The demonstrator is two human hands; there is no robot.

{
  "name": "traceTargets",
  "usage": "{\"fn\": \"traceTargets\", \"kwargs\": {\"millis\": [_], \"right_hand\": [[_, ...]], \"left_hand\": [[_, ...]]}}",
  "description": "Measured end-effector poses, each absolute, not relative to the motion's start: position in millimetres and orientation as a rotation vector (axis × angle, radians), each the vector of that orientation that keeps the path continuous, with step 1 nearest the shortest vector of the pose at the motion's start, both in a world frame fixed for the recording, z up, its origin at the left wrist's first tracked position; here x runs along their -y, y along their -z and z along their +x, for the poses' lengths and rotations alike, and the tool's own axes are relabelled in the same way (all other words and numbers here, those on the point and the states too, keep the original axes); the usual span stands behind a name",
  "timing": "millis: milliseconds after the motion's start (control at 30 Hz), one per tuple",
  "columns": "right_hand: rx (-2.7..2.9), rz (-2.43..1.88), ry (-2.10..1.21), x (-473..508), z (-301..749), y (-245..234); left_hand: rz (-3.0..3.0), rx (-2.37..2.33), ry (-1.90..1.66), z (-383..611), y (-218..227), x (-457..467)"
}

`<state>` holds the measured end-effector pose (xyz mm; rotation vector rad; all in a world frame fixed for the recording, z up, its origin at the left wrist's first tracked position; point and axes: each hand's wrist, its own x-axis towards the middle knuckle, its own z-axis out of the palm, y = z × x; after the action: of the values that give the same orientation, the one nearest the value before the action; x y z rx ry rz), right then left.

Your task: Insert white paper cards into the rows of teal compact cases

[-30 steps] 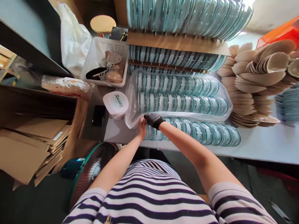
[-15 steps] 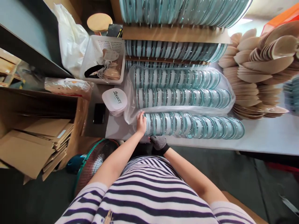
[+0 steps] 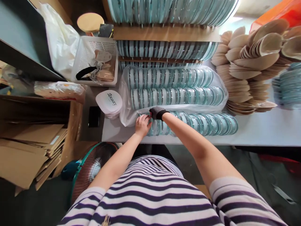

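Observation:
My left hand is bare and sits at the left end of the front row of clear round plastic pieces, its fingers bent over that end. My right hand wears a dark patterned glove and has curled fingers at the row's far side. The fingertips of both hands nearly meet; what they pinch is too small to make out. My right forearm covers part of the row. Just behind lie two more rows of the same pieces inside a clear plastic bag.
A stack of pale pads printed "beauty" sits left of the bag, beside a white basket. Stacked beige curved cups stand right. More clear pieces fill a cardboard-edged rack behind. A fan and a carton of cardboard are at left.
My right hand has risen from the table's front edge over the row to its far side. My left hand has stayed at the row's end, its fingers turning toward the right hand.

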<state>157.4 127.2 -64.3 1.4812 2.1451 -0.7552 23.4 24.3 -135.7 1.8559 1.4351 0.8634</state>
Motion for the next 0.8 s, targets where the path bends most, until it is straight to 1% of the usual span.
{"fn": "traceTargets", "kwargs": {"millis": [100,200,267,367,467,533,633,700,767,800], "right_hand": [[-2.245,1.499,0.733,-95.6,174.0,54.8],[-2.292,1.514,0.727,-43.3,189.2,53.4],[-2.286,1.535,0.720,-6.0,194.8,64.8],[-2.255,1.521,0.733,38.2,193.7,96.7],[-2.243,1.475,0.777,62.7,187.0,125.8],[-2.248,1.464,0.798,69.3,187.1,132.5],[-2.254,1.488,0.800,62.3,201.7,117.4],[-2.248,1.675,0.692,42.2,217.9,95.5],[-2.175,1.948,0.502,9.6,232.1,73.2],[-2.116,2.019,0.442,-9.8,236.7,64.4]], "left_hand": [[1.800,-1.420,-0.890,22.9,134.4,-23.3],[1.748,-1.398,-0.894,23.5,133.0,-23.1],[1.712,-1.386,-0.900,24.8,132.9,-23.4],[1.673,-1.387,-0.901,26.8,134.4,-23.9],[1.680,-1.398,-0.896,26.6,135.4,-24.0],[1.708,-1.407,-0.886,25.2,133.1,-23.8],[1.820,-1.437,-0.831,25.6,123.9,-22.9],[1.980,-1.382,-0.766,30.3,117.1,-22.3],[2.134,-1.264,-0.675,39.1,113.1,-22.1],[2.178,-1.217,-0.625,44.2,112.6,-22.1]]}}
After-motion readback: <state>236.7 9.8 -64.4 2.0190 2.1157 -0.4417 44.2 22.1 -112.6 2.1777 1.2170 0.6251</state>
